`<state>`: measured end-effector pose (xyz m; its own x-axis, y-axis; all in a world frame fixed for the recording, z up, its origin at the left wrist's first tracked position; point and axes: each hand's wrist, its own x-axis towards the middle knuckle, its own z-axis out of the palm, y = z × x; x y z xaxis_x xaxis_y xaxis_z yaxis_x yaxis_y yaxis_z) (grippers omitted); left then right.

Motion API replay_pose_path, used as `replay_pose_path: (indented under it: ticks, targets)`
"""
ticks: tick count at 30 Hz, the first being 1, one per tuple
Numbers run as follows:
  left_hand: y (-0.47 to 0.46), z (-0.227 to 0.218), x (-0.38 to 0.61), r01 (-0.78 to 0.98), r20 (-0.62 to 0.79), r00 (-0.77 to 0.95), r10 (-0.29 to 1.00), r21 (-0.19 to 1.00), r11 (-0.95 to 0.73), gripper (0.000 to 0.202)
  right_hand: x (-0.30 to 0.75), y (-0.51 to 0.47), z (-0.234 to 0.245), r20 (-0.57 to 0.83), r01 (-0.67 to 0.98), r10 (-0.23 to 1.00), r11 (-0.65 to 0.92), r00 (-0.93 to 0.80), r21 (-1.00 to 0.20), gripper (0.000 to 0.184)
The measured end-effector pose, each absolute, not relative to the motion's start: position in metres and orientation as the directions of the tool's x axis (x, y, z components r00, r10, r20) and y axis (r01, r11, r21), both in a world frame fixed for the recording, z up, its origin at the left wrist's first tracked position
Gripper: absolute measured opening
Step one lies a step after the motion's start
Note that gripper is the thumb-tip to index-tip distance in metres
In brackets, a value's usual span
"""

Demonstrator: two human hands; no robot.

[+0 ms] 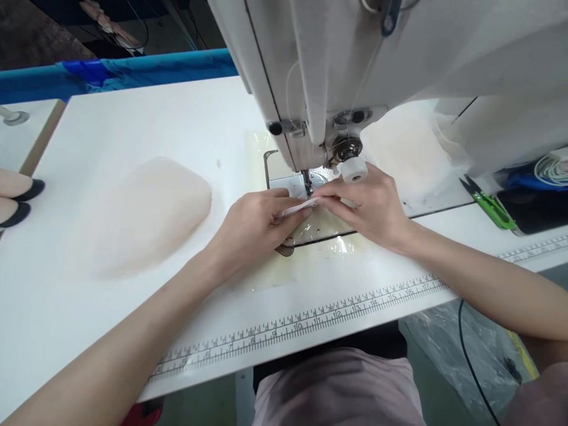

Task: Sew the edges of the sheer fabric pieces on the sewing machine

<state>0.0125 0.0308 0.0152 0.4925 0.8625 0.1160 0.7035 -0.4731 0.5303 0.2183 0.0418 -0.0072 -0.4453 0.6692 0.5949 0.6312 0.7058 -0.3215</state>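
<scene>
- Narrow folded strip of thin white fabric (299, 207) is just in front of the needle area of the large off-white sewing machine (381, 65), on the side of the person.
- Left hand (257, 222) is in front of the sewing machine, a little to the left of its needle. Its fingers are closed together and they hold the left part of the strip.
- Right hand (373, 204) is in front of the same machine, a little to the right of its needle. Its thumb and finger are narrow, pinching the right end of the strip, near the round white plastic knob (354, 170) of the machine.
- Sheer pale-pink fabric piece (151, 219) lies to the left of the sewing machine, well apart from its needle, on the smooth white table (48, 331).
- Another pale, thin fabric piece (402, 148) lies to the right of the machine's needle, behind the right hand.
- Green-handled thread snips with dark blades (492, 207) lie to the right of the machine's needle, next to a flat black object (539, 210); what this object is, I cannot tell.
- Printed measuring scale with black marks (328, 316) runs along the table edge, in front of the sewing machine.
</scene>
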Motion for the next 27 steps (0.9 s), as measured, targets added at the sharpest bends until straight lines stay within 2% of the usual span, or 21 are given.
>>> replay_pose_path:
  ticks: [3,5,8,11,13,17,27]
  targets:
    - [0.031,0.013,0.009,0.68,0.151,0.554,0.819,0.485,-0.55,0.036,0.221,0.04,-0.007,0.599,0.632,0.646,0.722,-0.473,-0.281,0.022]
    - [0.028,0.011,0.007,0.671,0.215,0.594,0.775,0.401,-0.624,0.034,0.223,0.037,-0.007,0.582,0.625,0.625,0.743,-0.519,-0.24,0.022]
    - [0.016,0.007,0.008,0.665,0.36,0.656,0.664,0.141,-0.733,0.026,0.226,0.029,-0.006,0.562,0.603,0.55,0.79,-0.618,-0.11,0.021]
    - [0.002,0.004,0.011,0.643,0.42,0.73,0.54,-0.151,-0.751,0.02,0.225,0.022,-0.005,0.566,0.582,0.453,0.811,-0.689,0.06,0.023]
    - [-0.004,0.003,0.012,0.642,0.412,0.745,0.525,-0.23,-0.731,0.022,0.224,0.019,-0.005,0.567,0.569,0.412,0.812,-0.714,0.128,0.024]
    - [-0.008,0.002,0.011,0.636,0.379,0.749,0.544,-0.18,-0.751,0.024,0.223,0.019,-0.005,0.572,0.562,0.384,0.809,-0.725,0.17,0.023]
    - [0.0,-0.001,0.01,0.644,0.408,0.722,0.558,-0.104,-0.758,0.026,0.224,0.023,-0.007,0.579,0.565,0.383,0.808,-0.72,0.167,0.025]
